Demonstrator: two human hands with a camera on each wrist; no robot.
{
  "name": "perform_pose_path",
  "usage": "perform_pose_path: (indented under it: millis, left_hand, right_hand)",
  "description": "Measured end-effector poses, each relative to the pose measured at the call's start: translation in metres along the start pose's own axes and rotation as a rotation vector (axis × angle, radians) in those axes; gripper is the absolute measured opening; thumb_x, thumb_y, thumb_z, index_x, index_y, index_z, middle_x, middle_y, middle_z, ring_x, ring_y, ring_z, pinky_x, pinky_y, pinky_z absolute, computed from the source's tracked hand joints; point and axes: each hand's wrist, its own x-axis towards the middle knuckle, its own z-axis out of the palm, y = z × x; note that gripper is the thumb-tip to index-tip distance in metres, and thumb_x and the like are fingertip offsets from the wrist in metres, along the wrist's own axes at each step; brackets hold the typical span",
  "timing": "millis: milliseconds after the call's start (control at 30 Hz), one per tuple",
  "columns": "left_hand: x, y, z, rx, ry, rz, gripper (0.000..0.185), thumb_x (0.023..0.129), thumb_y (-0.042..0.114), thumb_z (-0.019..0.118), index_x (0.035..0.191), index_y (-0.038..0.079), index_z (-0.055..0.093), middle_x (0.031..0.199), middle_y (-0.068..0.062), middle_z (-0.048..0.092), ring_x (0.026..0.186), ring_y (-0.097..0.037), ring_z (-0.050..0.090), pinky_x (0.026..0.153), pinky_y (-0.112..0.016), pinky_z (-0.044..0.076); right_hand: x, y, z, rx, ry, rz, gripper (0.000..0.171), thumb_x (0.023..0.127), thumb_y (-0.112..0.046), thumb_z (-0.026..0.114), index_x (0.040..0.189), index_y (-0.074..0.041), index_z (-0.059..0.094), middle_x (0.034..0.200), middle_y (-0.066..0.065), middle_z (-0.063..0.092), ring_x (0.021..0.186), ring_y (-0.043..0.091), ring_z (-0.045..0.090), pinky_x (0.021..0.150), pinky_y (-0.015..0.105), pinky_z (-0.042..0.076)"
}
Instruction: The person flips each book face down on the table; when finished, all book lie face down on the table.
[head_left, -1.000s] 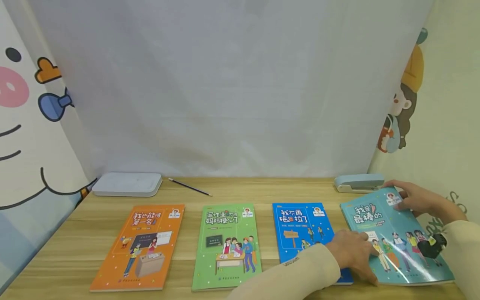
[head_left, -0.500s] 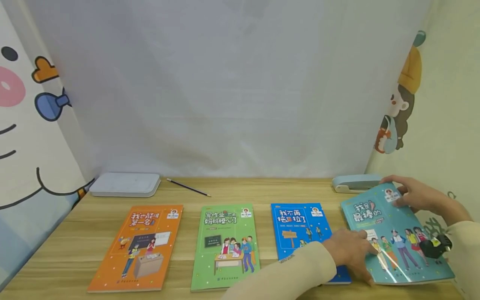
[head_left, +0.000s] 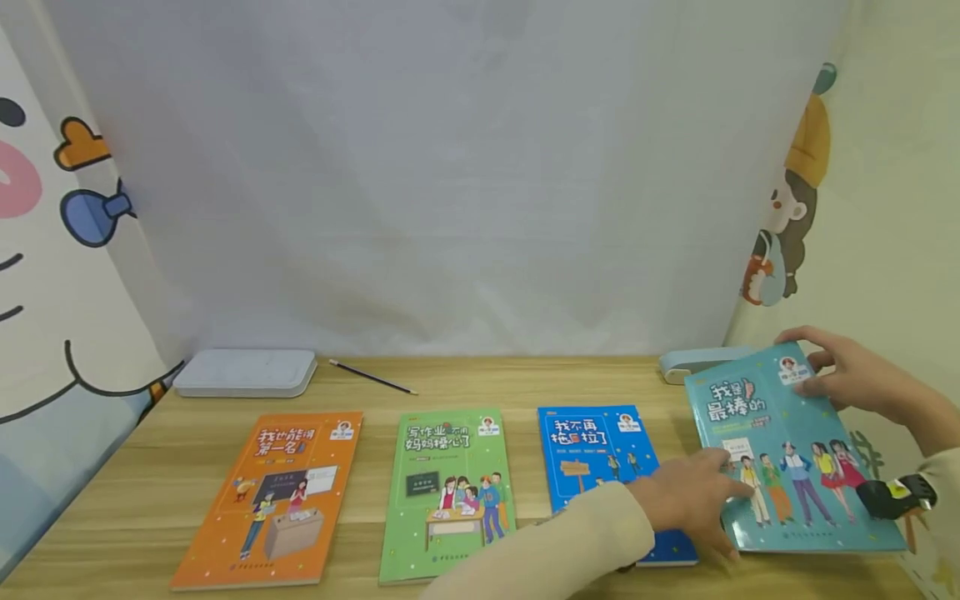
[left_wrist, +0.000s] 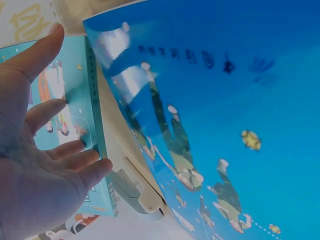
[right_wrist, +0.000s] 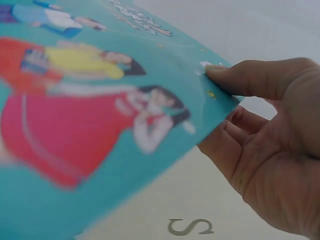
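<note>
A teal book (head_left: 780, 450) lies tilted at the table's right end, its far edge raised. My right hand (head_left: 847, 375) pinches its far right corner, thumb (right_wrist: 250, 80) on the cover and fingers underneath. My left hand (head_left: 693, 500) lies with straight fingers against the teal book's left edge (left_wrist: 92, 110), partly over the blue book (head_left: 592, 450). In the left wrist view the blue book's cover (left_wrist: 225, 100) fills the frame beside my left hand (left_wrist: 45, 165). The right wrist view shows the teal cover (right_wrist: 90, 110) held by my right hand (right_wrist: 265, 145).
A green book (head_left: 450, 492) and an orange book (head_left: 277, 492) lie flat to the left on the wooden table (head_left: 480, 383). At the back are a white flat box (head_left: 246, 372), a pencil (head_left: 371, 377) and a pale blue stapler (head_left: 690, 362). Curtains close in the sides.
My right hand has lifted the teal book's far corner higher, tilting the cover up toward me. My left hand has stayed at the book's left edge.
</note>
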Motion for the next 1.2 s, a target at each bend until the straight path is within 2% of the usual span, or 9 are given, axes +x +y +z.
perform_pose_path:
  millis: [267,433,500,733,1000,1100,1200]
  left_hand:
    - [-0.005,-0.003,-0.003,-0.052,0.061,-0.001,0.089,0.074,0.069,0.073,0.15,0.056,0.027,0.162,0.014,0.018,0.146,0.0,0.025,0.106,-0.017,0.042]
    - [-0.006,-0.006,-0.003,-0.107,0.082,0.005,0.088,0.076,0.066,0.074,0.15,0.056,0.028,0.165,0.012,0.013,0.149,-0.002,0.021,0.105,-0.019,0.044]
    - [-0.007,-0.007,-0.003,-0.129,0.103,0.017,0.088,0.075,0.066,0.075,0.15,0.055,0.03,0.164,0.011,0.015,0.147,-0.002,0.024,0.108,-0.018,0.042]
    - [-0.01,-0.013,-0.009,-0.208,0.165,0.093,0.083,0.079,0.062,0.075,0.151,0.047,0.036,0.165,0.006,0.018,0.147,-0.006,0.027,0.113,-0.02,0.037]
    - [-0.014,-0.017,-0.017,-0.243,0.336,0.151,0.092,0.078,0.064,0.075,0.155,0.043,0.03,0.164,0.004,0.02,0.143,-0.005,0.033,0.111,-0.016,0.036]
    - [-0.015,-0.017,-0.017,-0.249,0.392,0.204,0.092,0.079,0.063,0.074,0.156,0.04,0.029,0.165,0.003,0.021,0.146,-0.007,0.029,0.115,-0.019,0.033]
    - [-0.017,-0.018,-0.016,-0.246,0.443,0.251,0.093,0.08,0.062,0.074,0.157,0.038,0.028,0.165,0.002,0.021,0.149,-0.008,0.025,0.118,-0.021,0.03]
  right_hand:
    - [-0.008,-0.012,-0.003,0.0,0.094,-0.014,0.059,0.093,0.004,0.061,0.14,0.002,0.024,0.104,0.026,0.062,0.074,0.022,0.069,0.062,0.04,0.062]
    - [-0.011,-0.017,-0.004,0.025,0.126,-0.032,0.055,0.095,0.002,0.061,0.138,-0.003,0.027,0.102,0.024,0.063,0.072,0.019,0.069,0.061,0.039,0.062]
    - [-0.013,-0.019,-0.004,0.019,0.14,-0.03,0.056,0.095,0.002,0.061,0.138,-0.004,0.027,0.102,0.023,0.063,0.072,0.019,0.069,0.061,0.039,0.062]
    - [-0.015,-0.022,-0.007,-0.001,0.165,-0.02,0.061,0.096,0.001,0.06,0.142,0.002,0.019,0.108,0.035,0.058,0.076,0.024,0.07,0.063,0.041,0.062]
    - [-0.019,-0.031,-0.008,0.011,0.247,-0.013,0.06,0.098,-0.001,0.057,0.143,0.005,0.017,0.113,0.042,0.053,0.073,0.021,0.069,0.063,0.04,0.062]
    - [-0.019,-0.033,-0.006,0.015,0.286,-0.013,0.058,0.099,-0.002,0.056,0.142,0.005,0.018,0.107,0.037,0.056,0.07,0.019,0.068,0.062,0.039,0.062]
    - [-0.018,-0.033,-0.005,0.033,0.322,-0.006,0.057,0.099,-0.004,0.054,0.142,0.005,0.018,0.108,0.04,0.056,0.07,0.016,0.069,0.062,0.038,0.062]
